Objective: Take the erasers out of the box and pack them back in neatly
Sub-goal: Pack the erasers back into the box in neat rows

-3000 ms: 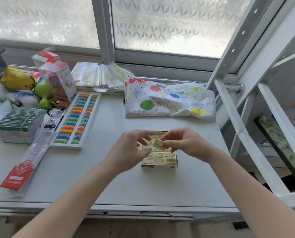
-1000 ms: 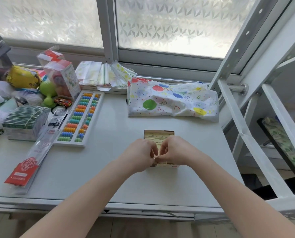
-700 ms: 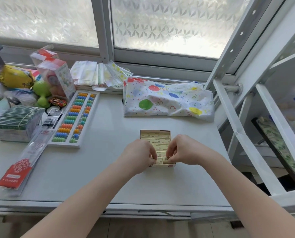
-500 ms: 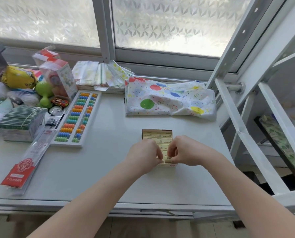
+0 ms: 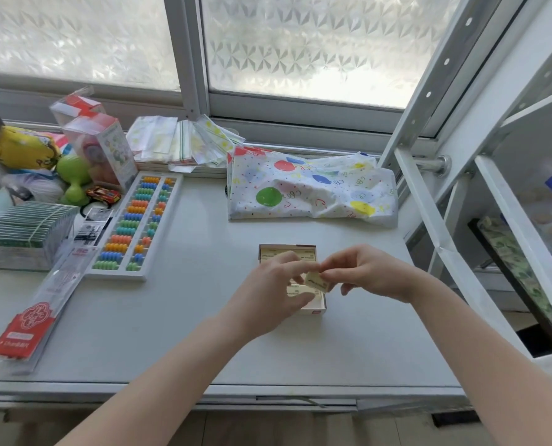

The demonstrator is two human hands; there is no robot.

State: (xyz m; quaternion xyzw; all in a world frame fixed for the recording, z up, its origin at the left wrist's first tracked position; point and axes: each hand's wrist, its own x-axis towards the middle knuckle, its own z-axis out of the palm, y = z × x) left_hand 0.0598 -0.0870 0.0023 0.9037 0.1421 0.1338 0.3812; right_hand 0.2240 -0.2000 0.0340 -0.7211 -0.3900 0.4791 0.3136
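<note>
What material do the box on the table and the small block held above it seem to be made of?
Box: probably thin cardboard, matt cream, with thin straight walls and sharp folded corners. Block, an eraser: likely rubber or soft vinyl, pale cream with a printed face; the right hand pinches it. The look alone cannot confirm either.

bright daylight floods through the frosted window (image 5: 300,49), shadows faint, straight lines bowing at the edges.

A colourful abacus (image 5: 135,227) lies left of a balloon-print bag (image 5: 310,191).
</note>
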